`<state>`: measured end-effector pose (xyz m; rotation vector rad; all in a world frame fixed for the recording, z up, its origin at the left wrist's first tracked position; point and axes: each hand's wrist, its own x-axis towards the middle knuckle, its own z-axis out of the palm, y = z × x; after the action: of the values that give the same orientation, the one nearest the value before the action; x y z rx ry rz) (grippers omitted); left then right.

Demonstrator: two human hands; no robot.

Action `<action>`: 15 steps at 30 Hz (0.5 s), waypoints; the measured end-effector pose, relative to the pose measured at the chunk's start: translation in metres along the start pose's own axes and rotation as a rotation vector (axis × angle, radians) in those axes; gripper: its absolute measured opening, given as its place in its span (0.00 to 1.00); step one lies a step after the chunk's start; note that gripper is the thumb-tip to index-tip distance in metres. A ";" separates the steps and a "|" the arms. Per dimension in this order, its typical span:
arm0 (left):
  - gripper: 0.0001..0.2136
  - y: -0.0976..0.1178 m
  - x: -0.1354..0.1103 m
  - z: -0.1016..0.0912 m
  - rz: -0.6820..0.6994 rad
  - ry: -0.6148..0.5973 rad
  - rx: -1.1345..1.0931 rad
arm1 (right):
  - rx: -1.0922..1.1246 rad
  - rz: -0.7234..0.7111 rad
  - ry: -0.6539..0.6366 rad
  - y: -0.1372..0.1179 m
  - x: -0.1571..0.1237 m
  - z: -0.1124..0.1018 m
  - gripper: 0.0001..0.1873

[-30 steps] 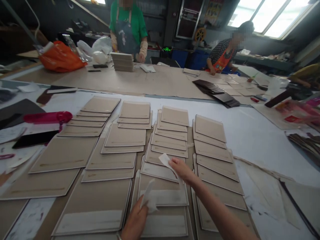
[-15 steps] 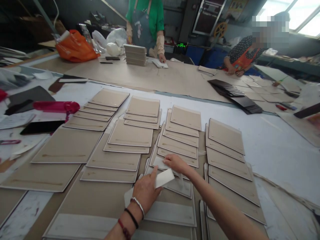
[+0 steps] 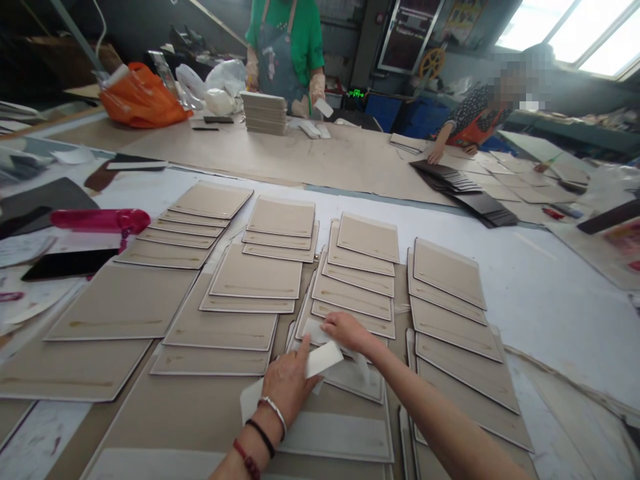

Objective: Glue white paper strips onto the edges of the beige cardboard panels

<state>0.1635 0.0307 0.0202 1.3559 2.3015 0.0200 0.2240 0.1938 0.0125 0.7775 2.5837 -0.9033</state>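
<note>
My left hand (image 3: 287, 381) is closed around a bundle of white strips (image 3: 325, 359), which stick out on both sides of the palm; its index finger points at the panel ahead. My right hand (image 3: 347, 331) is pinched at the end of a pale strip (image 3: 314, 331) lying along the near edge of a beige panel in the third column. Below the hands, a panel (image 3: 345, 407) has a wide whitish strip (image 3: 340, 433) across its near edge. Panels farther up, such as one beige panel (image 3: 353, 305), show a brownish glue-like line instead.
Overlapping panels (image 3: 450, 270) form several columns over the white table. A pink pouch (image 3: 100, 220) and black phone (image 3: 70, 264) lie at left. Across the table, one person in a green top (image 3: 305, 47) holds a white piece; another reaches to dark panels (image 3: 465, 190).
My hands stay almost in place over the same panel, while the view shifts slightly. Across the table, the person in green has lifted a white piece, and the other person has reached to the dark panels.
</note>
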 end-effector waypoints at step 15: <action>0.32 -0.002 0.002 0.001 -0.006 -0.041 0.016 | -0.065 0.014 -0.006 -0.010 -0.001 -0.003 0.12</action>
<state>0.1612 0.0311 0.0176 1.3449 2.2766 -0.0283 0.2190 0.1887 0.0196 0.7728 2.5847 -0.8117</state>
